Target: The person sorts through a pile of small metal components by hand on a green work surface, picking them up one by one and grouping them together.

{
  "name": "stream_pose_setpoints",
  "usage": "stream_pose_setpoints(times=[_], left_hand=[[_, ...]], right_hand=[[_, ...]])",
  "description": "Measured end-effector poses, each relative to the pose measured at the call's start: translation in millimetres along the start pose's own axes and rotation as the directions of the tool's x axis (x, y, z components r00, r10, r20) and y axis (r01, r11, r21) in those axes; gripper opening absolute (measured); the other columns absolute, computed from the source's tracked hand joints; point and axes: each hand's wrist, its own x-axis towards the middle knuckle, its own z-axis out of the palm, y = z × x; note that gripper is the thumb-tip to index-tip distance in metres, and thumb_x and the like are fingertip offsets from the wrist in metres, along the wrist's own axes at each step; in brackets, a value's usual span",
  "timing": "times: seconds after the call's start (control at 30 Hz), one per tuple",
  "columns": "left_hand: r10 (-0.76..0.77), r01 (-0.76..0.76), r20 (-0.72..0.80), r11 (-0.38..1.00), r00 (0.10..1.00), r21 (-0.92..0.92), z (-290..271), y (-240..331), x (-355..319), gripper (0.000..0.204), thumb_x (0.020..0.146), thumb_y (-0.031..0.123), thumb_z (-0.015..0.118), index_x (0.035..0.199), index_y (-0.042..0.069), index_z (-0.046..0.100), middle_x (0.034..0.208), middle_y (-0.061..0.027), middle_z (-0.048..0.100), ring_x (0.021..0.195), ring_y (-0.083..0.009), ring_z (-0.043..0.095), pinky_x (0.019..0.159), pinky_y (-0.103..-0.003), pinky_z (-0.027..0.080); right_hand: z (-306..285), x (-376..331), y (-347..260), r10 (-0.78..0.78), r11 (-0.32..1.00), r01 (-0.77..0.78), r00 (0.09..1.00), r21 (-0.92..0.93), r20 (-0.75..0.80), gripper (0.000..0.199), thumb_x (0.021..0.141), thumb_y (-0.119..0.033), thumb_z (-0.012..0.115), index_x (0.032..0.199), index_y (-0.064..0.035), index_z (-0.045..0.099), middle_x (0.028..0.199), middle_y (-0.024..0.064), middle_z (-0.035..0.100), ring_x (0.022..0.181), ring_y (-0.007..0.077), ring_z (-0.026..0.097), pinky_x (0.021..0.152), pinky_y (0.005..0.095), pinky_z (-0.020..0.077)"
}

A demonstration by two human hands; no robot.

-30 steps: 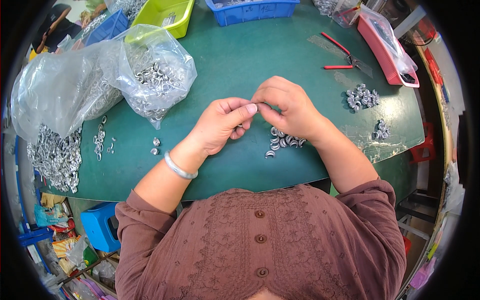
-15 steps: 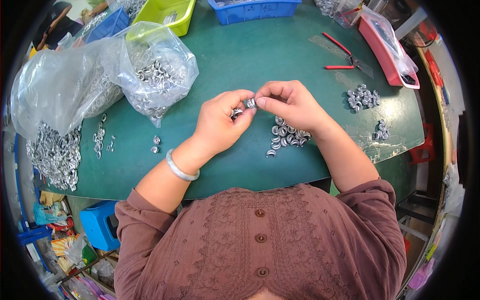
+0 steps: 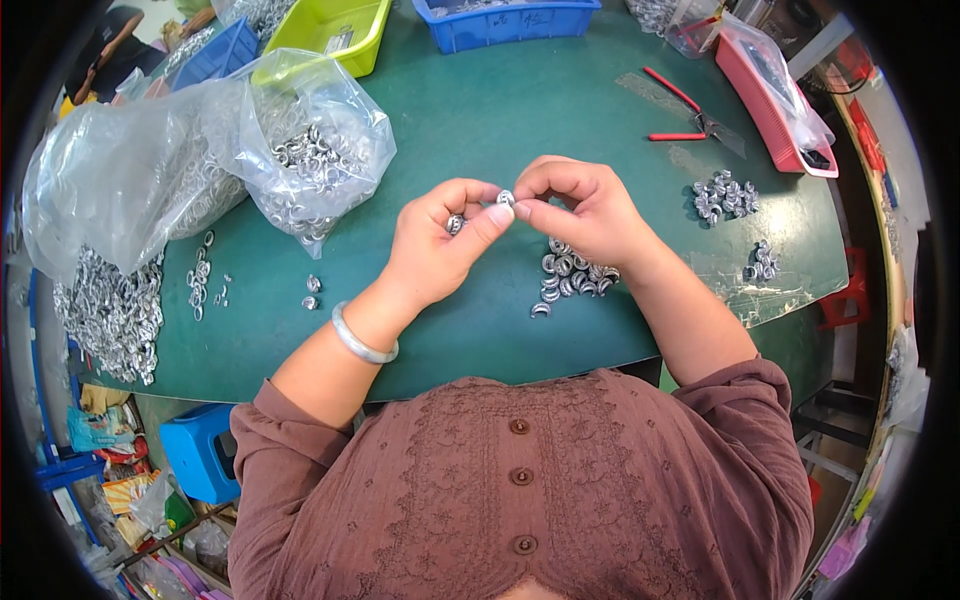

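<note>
Far to my left a heap of loose metal rings [image 3: 108, 315] lies on the green table [image 3: 480, 120], and beside it two clear plastic bags [image 3: 215, 165] bulge with more of the same. A few stray rings [image 3: 203, 275] sit just below the bags.

My left hand [image 3: 440, 245] is curled closed: a small silver ring [image 3: 455, 224] is tucked between its bent fingers, and the thumb presses up toward a second ring [image 3: 506, 198]. That second ring is pinched where both hands meet, above the table. My right hand [image 3: 580, 210] is closed on it too, thumb and forefinger tight around its far edge.

To do this well, I judge I should keep both pinches close to the ring's rim so it cannot twist, hold my wrists low over the table, and work directly above the small pile of rings [image 3: 570, 275] under my right hand, so anything that slips lands among them.

Further right lie another cluster of rings [image 3: 722, 196], red-handled pliers [image 3: 690, 115], and a red tray [image 3: 770, 100] with a plastic bag in it.
</note>
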Motion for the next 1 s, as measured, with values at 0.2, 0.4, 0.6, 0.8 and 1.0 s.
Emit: stream_pose_setpoints(times=[0.2,0.4,0.6,0.8,1.0], left_hand=[[-0.217,0.254,0.157,0.927,0.963,-0.275,-2.6,1.9,0.7,0.017,0.083,0.019,0.060,0.085,0.003,0.061,0.066,0.0028,0.054,0.058,-0.0028,0.046,0.050,-0.018,0.037],[-0.116,0.132,0.072,0.947,0.991,-0.293,1.8,1.3,0.6,0.015,0.080,0.007,0.062,0.094,0.003,0.059,0.066,0.0047,0.052,0.056,-0.0009,0.044,0.049,-0.015,0.035],[-0.060,0.075,0.062,0.953,0.996,-0.293,0.5,-2.8,-0.2,0.020,0.078,0.003,0.064,0.096,0.001,0.058,0.070,0.0054,0.052,0.060,0.0004,0.042,0.052,-0.013,0.033],[0.440,-0.487,0.209,0.774,0.873,0.405,-3.1,32.3,3.1,0.006,0.082,0.006,0.054,0.087,0.004,0.054,0.076,-0.0009,0.051,0.067,-0.0098,0.048,0.060,-0.024,0.040],[0.108,-0.167,0.265,0.963,0.958,0.212,-12.6,28.0,-1.7,0.026,0.080,0.007,0.054,0.105,0.004,0.053,0.098,-0.0061,0.056,0.089,-0.0183,0.054,0.075,-0.029,0.045]], right_hand=[[0.7,3.6,-2.2,-0.406,0.837,0.424,0.905,-0.345,0.127,0.006,0.072,-0.001,0.064,0.076,-0.0030,0.060,0.077,0.0046,0.058,0.071,0.0136,0.055,0.064,0.0253,0.0444],[1.7,2.1,-5.5,-0.336,0.882,0.335,0.940,-0.331,0.058,0.011,0.071,-0.001,0.064,0.081,-0.0030,0.058,0.081,0.0050,0.057,0.072,0.0138,0.056,0.064,0.0257,0.0458],[1.9,2.2,-6.4,-0.328,0.876,0.319,0.944,-0.362,0.038,0.014,0.071,-0.002,0.065,0.083,-0.0028,0.057,0.080,0.0051,0.057,0.071,0.0138,0.055,0.064,0.0254,0.0460],[0.1,2.6,-2.4,-0.348,0.869,0.340,0.937,-0.360,0.045,0.014,0.071,-0.001,0.065,0.083,-0.0020,0.057,0.081,0.0054,0.057,0.070,0.0142,0.055,0.064,0.0250,0.0458],[-18.0,7.5,-4.0,-0.347,0.857,0.303,0.937,-0.417,-0.032,0.010,0.075,-0.002,0.060,0.085,-0.0004,0.058,0.077,0.0050,0.056,0.068,0.0113,0.053,0.060,0.0234,0.0438]])
